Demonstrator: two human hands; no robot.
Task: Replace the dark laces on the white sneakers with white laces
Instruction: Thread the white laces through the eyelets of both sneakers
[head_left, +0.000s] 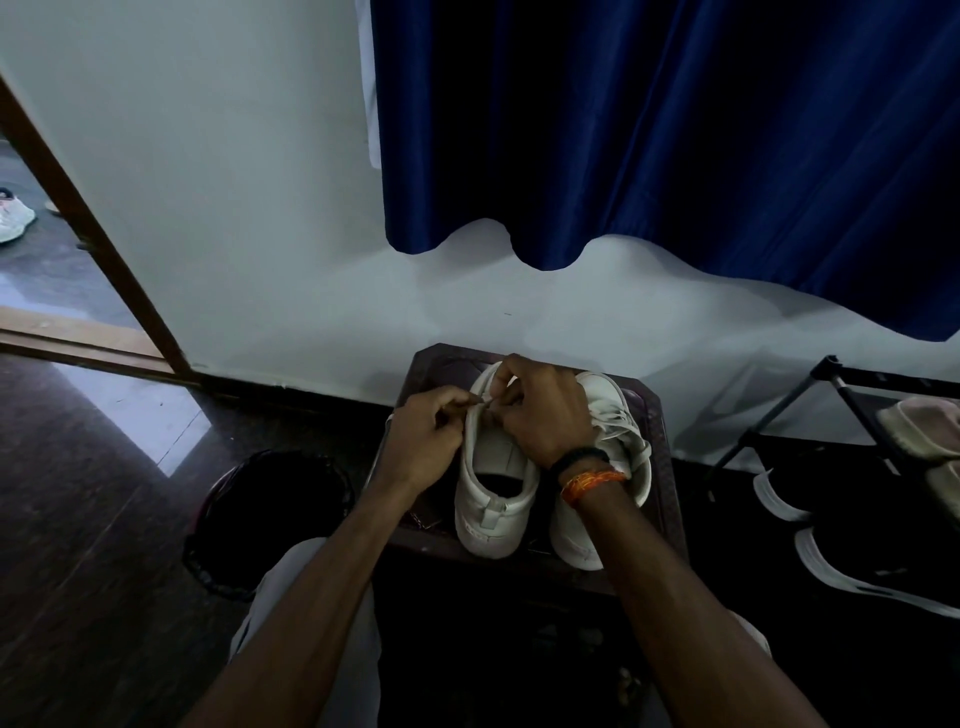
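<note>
Both white sneakers (496, 499) stand on the dark stool (660, 467), toes toward its far edge. The left hand (423, 441) and right hand (545, 410) pinch a thin white lace (480, 401) over the left shoe. The lace looks soft and limp; better to hold it near the tip.

No text, label or number can be read anywhere.

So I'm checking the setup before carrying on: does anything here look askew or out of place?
Nothing much. Both sneakers, left and right, sit side by side on the stool. Both hands work at the left one's eyelets. Only the right sneaker's white laces look loose and untied.
</note>
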